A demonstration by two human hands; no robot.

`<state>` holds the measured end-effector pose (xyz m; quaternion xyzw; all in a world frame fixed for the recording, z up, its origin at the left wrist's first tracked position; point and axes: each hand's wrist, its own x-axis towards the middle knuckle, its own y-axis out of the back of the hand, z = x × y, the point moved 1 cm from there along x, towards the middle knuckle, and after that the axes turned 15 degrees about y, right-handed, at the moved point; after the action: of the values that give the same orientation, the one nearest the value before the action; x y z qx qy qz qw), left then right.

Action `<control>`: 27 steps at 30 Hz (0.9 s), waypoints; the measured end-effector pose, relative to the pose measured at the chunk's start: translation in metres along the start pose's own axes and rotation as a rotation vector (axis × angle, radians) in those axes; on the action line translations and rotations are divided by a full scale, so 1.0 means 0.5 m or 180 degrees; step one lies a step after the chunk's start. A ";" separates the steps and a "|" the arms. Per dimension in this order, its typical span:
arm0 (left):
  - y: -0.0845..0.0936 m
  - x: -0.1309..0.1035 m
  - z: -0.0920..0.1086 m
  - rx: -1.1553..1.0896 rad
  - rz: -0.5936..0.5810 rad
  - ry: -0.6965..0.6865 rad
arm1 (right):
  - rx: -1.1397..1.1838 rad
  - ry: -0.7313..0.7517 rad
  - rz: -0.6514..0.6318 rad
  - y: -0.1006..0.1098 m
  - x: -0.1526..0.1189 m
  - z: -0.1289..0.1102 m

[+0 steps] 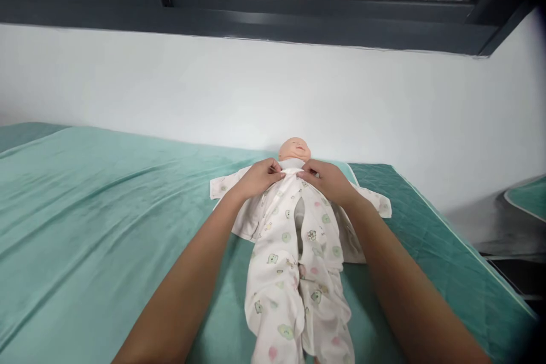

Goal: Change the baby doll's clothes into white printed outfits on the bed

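A baby doll (295,149) lies on its back with its head by the wall. It wears white printed baby trousers (281,250) with a slit at the crotch, pulled high on its body. My left hand (262,177) pinches one side of the trousers' waistband below the doll's neck. Opposite it, my right hand (326,179) pinches the other side of the same waistband. Under the trousers a white printed baby jacket (247,219) lies spread, its sleeves out to both sides. A pale undergarment shows just under the doll's chin. The doll's arms are not visible.
The doll rests on a light green sheet (106,227) that covers the bed. A darker green quilted pad (430,250) shows along the right. Behind stands a white wall (170,91) beneath a dark window frame (298,20) with metal bars.
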<state>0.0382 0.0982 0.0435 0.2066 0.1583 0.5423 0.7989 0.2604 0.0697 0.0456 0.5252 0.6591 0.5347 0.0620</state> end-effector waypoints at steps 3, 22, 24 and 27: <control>0.000 0.020 0.007 0.0373 0.0222 0.0156 | -0.0128 -0.0384 0.0116 -0.008 0.013 0.010; -0.041 0.033 -0.023 -0.0336 0.1079 0.0443 | 0.1668 -0.0840 0.1564 -0.057 -0.017 0.052; -0.038 0.021 -0.025 -0.0418 0.0992 0.0435 | 0.1594 -0.0912 0.1672 -0.051 -0.035 0.044; -0.027 -0.002 -0.024 -0.0339 0.1016 0.0396 | 0.1138 -0.1020 0.1824 -0.039 -0.070 0.032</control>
<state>0.0430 0.0949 0.0263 0.1525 0.1436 0.6816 0.7011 0.2740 0.0560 0.0070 0.7680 0.5502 0.3178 -0.0806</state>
